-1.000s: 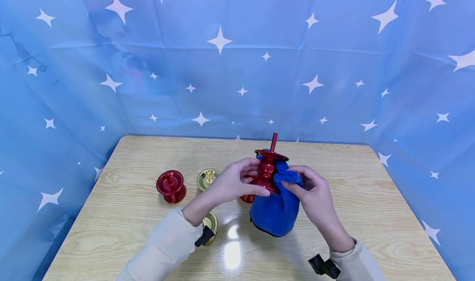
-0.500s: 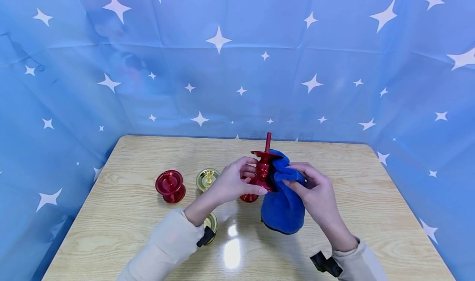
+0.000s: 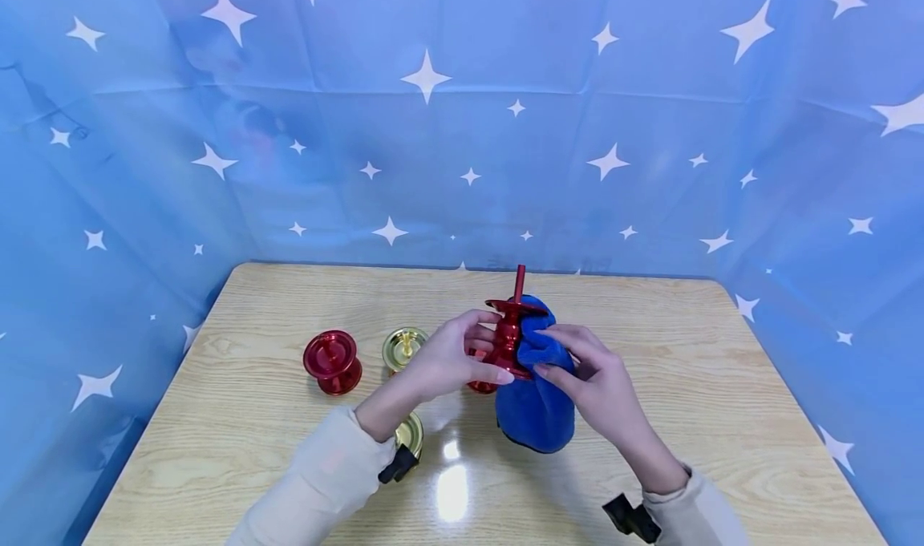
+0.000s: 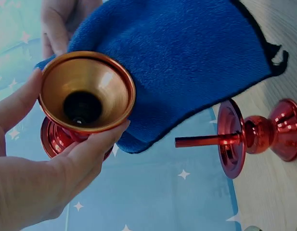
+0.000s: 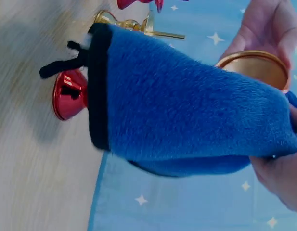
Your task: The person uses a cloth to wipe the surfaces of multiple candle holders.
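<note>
1. Holding a red metal candle holder (image 3: 508, 337) above the table (image 3: 722, 386), the left hand (image 3: 451, 357) grasps it with thumb and fingers curled about its lower part.
2. Orientation of held piece: near upright, spike and wide dish at top, flared base below. Left wrist view shows the base hollow, gold-toned inside, dark at its centre.
3. Right hand (image 3: 602, 386) pinches a bunched blue cloth (image 3: 537, 410) between thumb and fingers. Cloth lies against the right-hand side of the held holder, below the dish; exact extent of contact hidden by folds.
4. Lower part of cloth hangs loose. Dark edging and a small black loop at one corner, both clear from the left wrist.
5. Second red holder (image 4: 259, 137) stands on the table, mostly hidden in the head view behind the left hand and the held piece.
6. Third red holder (image 3: 334, 363) stands farther left, well apart from both hands.
7. Two gold holders: rear one (image 3: 404, 347) partly covered by the left hand and wrist; nearer one (image 3: 411, 432) partly behind the left sleeve (image 3: 318, 470).
8. Blue backdrop (image 3: 462, 145) with white stars rises behind the table.
</note>
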Demonstrator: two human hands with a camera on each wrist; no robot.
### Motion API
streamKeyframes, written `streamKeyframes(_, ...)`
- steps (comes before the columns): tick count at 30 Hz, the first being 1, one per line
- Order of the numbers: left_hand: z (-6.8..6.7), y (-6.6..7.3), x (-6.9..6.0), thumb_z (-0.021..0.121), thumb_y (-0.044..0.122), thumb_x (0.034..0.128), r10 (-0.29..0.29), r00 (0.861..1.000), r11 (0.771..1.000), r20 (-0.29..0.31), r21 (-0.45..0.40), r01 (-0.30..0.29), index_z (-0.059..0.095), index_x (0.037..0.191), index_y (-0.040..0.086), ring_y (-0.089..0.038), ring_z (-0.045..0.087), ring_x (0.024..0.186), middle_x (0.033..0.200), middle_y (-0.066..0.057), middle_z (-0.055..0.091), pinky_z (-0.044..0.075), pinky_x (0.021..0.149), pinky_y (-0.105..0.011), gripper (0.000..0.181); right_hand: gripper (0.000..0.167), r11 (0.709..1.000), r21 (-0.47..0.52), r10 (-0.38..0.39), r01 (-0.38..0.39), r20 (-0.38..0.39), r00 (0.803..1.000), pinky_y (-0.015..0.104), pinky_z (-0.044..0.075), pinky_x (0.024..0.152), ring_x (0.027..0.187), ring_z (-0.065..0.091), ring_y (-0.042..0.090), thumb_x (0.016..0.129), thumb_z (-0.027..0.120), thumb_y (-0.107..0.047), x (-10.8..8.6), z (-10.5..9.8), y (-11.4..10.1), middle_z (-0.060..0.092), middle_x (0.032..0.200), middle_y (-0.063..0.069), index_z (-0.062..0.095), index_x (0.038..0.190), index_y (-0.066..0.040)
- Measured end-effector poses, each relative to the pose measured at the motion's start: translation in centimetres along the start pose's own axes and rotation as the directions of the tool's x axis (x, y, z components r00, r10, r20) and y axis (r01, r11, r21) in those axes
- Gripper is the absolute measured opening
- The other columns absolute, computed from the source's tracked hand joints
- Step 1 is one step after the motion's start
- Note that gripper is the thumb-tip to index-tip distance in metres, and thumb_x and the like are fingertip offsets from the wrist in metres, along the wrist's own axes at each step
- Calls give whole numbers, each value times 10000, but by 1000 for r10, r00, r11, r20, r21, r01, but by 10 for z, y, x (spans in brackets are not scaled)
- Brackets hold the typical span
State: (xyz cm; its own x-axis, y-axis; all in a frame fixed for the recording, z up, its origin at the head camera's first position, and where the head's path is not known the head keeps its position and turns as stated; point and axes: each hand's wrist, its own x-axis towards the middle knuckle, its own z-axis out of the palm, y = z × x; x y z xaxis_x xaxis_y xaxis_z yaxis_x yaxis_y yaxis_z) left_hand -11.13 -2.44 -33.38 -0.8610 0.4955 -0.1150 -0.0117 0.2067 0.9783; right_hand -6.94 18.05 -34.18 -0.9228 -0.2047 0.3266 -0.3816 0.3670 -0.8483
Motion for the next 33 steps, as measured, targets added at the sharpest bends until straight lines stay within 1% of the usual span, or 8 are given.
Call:
streamKeyframes(7,-6,2,-4,717,5,763,10,994,994,107,-111,2,408,1306,-5,-239,543,1036,1154,-150,550,508,804,-321,625,319,981,134,152,-143,-55,987,234,514,753,901,619,104,798,667,21,-3,1,7,618,1042,70,596,1108,30)
streamKeyframes(13,-3,3,-5,741,41,749,17,997,1000,79,-21,-15,420,1285,-1,-223,553,1010,1113,-128,567,500,811,-307,627,298,978,159,149,-133,-91,985,232,509,771,923,612,106,794,664,38,-4,5,9,621,1026,-1,601,1085,47)
streamKeyframes(16,2,2,-4,770,99,730,33,999,994,30,104,-36,439,1251,13,-206,563,972,1071,-95,584,492,810,-300,623,282,987,121,117,-103,-118,986,218,499,785,943,600,95,782,665,63,-3,6,4,608,1047,74,625,1059,28)
streamKeyframes(19,5,0,-3,792,134,708,53,999,977,-7,207,-50,451,1214,24,-185,572,927,1026,-67,597,486,799,-297,620,293,999,45,33,-27,-145,989,188,481,801,953,578,83,743,670,124,-2,9,-2,595,1041,128,642,1017,24)
streamKeyframes(24,7,-2,-2,795,140,706,61,998,965,-9,256,-57,455,1203,23,-165,566,892,990,-45,594,484,776,-276,613,314,988,-132,-99,80,-140,985,124,445,812,957,550,97,683,699,161,-3,13,-7,596,1021,103,661,959,16)
streamKeyframes(28,3,-4,-3,768,100,734,59,998,988,29,143,-63,441,1236,13,-191,544,940,1040,-74,574,492,782,-277,606,292,993,-103,-73,61,-109,991,141,455,806,970,547,100,709,690,142,-3,12,-5,585,1037,96,651,969,15)
streamKeyframes(30,-1,-5,-4,744,65,753,65,996,997,66,36,-67,428,1250,7,-211,532,980,1084,-98,559,490,803,-289,593,286,999,-22,-26,24,-106,994,166,470,801,972,563,88,738,673,126,-3,9,-3,581,1058,95,635,999,17)
streamKeyframes(33,-7,-4,-6,707,13,775,66,989,992,129,-118,-50,394,1290,10,-231,510,1051,1153,-120,527,477,851,-314,603,281,993,111,40,-27,-119,992,206,494,789,960,592,90,771,653,106,-3,5,-1,589,1073,84,616,1033,11)
